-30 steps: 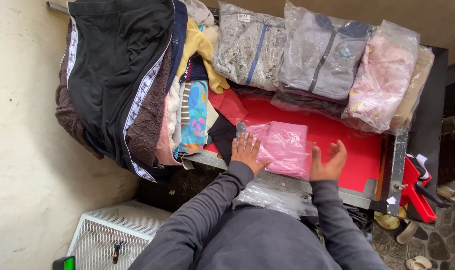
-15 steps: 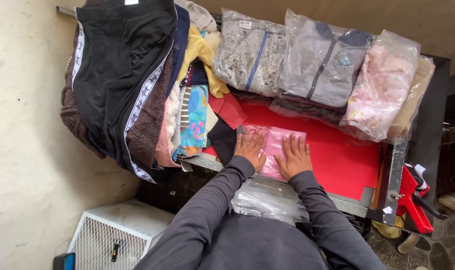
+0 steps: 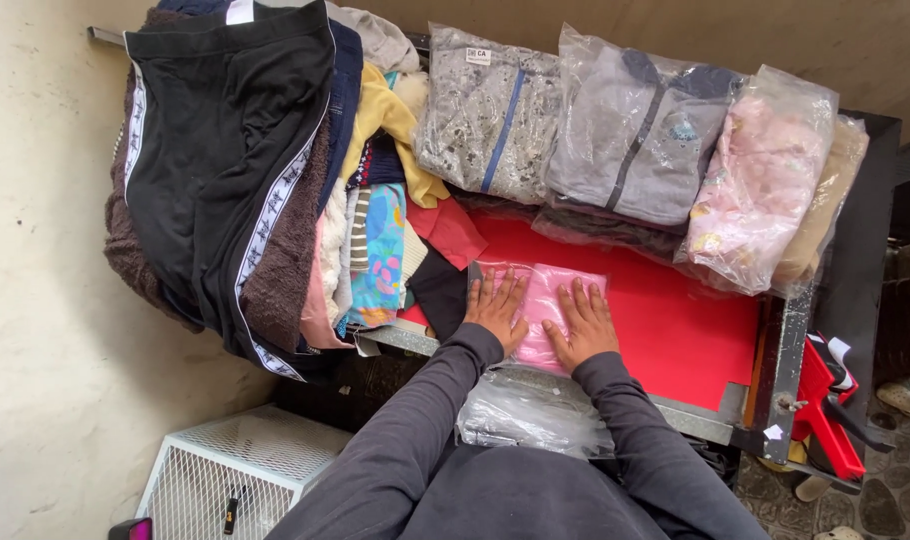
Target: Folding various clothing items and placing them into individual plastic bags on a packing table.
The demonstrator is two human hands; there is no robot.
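both hands, left hand [image 3: 497, 308] and right hand [image 3: 582, 320], lie flat and open, gripping nothing, pressing a pink bagged garment [image 3: 543, 300] on the red surface [image 3: 675, 330], just before the grey bagged jackets [image 3: 635, 140]; it looks light, soft and slippery, best taken by its edges

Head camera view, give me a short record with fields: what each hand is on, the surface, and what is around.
left hand: left hand flat on the pink bagged garment
right hand: right hand flat on the same bag
surface: red table top
behind: bagged clothes in a row
left side: pile of loose clothes
near edge: clear plastic bags by the person's lap
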